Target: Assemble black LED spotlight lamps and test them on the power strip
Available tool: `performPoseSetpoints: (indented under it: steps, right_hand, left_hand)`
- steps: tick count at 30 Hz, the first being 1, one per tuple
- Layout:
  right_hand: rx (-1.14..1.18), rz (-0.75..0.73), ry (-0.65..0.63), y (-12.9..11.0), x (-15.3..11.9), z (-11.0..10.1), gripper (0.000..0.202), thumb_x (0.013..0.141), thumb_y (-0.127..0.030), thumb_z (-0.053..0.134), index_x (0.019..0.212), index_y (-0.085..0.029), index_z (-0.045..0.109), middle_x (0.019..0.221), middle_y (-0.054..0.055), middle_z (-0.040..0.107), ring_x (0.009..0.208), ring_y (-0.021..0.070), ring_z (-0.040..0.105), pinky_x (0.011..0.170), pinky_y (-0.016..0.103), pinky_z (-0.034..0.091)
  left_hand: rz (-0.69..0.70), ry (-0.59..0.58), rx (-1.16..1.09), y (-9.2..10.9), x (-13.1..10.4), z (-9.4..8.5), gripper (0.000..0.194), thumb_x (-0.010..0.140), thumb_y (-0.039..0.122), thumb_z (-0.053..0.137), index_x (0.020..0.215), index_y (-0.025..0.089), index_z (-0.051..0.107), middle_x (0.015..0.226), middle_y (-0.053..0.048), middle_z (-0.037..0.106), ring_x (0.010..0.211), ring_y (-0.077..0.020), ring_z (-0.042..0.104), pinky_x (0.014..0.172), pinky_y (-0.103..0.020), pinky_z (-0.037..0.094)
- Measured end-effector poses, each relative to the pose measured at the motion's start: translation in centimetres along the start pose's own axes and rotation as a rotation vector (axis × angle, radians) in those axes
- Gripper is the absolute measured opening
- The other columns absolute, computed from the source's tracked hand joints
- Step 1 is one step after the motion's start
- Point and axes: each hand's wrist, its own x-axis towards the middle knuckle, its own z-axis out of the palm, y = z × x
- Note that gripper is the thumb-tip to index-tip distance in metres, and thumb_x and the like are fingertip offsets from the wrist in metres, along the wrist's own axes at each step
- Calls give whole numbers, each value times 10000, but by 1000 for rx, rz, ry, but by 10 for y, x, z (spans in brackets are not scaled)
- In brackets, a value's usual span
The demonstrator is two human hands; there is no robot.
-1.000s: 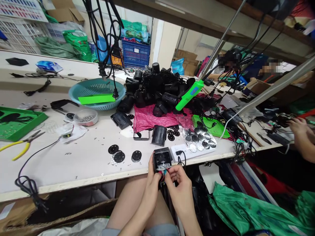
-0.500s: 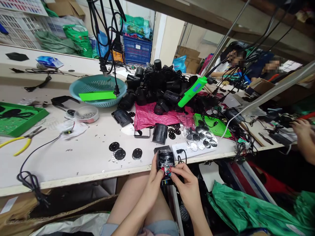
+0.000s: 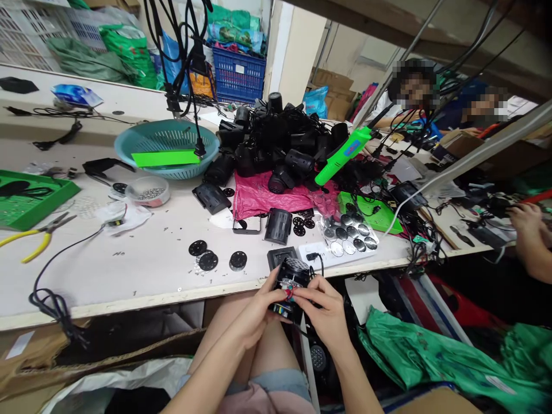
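My left hand [image 3: 263,305] is closed around a black electrical device [image 3: 294,269] with an open housing, held over my lap at the bench edge. Fine coloured wires [image 3: 288,292] show in its opening. The fingertips of my right hand [image 3: 324,306] pinch at these wires, close against my left thumb; the exact grip is too small to make out. A black cable leads from the device's underside. Just beyond it, a black square frame [image 3: 280,257] lies on the bench beside a white power strip [image 3: 308,253] with a plug in it.
A heap of black devices [image 3: 276,135] lies on pink plastic [image 3: 259,195]. Black discs [image 3: 238,260], a tub of screws [image 3: 149,192], yellow-handled pliers [image 3: 43,238] and a teal basket [image 3: 125,146] stand around. A green-handled tool [image 3: 345,154] hangs overhead. Another person's hand [image 3: 528,221] is at right.
The device has been tilted in my left hand, and its ribbed top faces more toward the bench. My right fingers have drawn in closer to the left thumb at the wires.
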Motion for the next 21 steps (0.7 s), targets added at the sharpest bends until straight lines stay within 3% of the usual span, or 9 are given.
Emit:
performPoseSetpoints:
  steps: [3, 8, 12, 16, 21]
  right_hand:
    - [-20, -40, -8, 5, -3, 2, 225, 868, -215, 665, 1039, -320, 770, 722, -12, 512, 638, 117, 533, 547, 256, 452]
    - [-11, -27, -177, 6, -1, -3, 276, 903, -216, 610, 1123, -327, 737, 759, -3, 522, 687, 129, 551, 609, 273, 487]
    - [-7, 56, -254, 3, 5, -8, 201, 872, -251, 655, 1027, -309, 768, 774, -1, 561, 721, 141, 563, 661, 288, 505]
    - [-8, 93, -206, 0, 7, -7, 113, 816, -261, 719, 905, -285, 782, 759, -4, 564, 696, 141, 546, 637, 282, 487]
    - [-17, 112, -182, -4, 6, -4, 91, 794, -240, 734, 869, -272, 775, 749, -11, 555, 685, 140, 540, 618, 278, 458]
  left_hand:
    - [-36, -69, -107, 1, 5, -3, 524, 659, 161, 665, 1170, 267, 625, 913, -18, 688, 772, -187, 617, 665, -334, 546]
    - [-88, -79, -114, -1, 10, -9, 392, 614, 129, 694, 992, 221, 644, 829, -10, 659, 704, -164, 600, 643, -338, 553]
    - [-91, -69, -55, 1, 9, -8, 500, 602, 117, 712, 1081, 238, 638, 832, -2, 657, 722, -161, 597, 645, -322, 546]
    - [-91, -84, -43, 2, 9, -7, 625, 602, 121, 723, 1198, 269, 605, 886, -9, 664, 762, -169, 603, 655, -317, 547]
    - [-94, -106, -34, 1, 9, -10, 651, 608, 127, 709, 1232, 274, 598, 903, -17, 666, 743, -155, 589, 643, -294, 540]
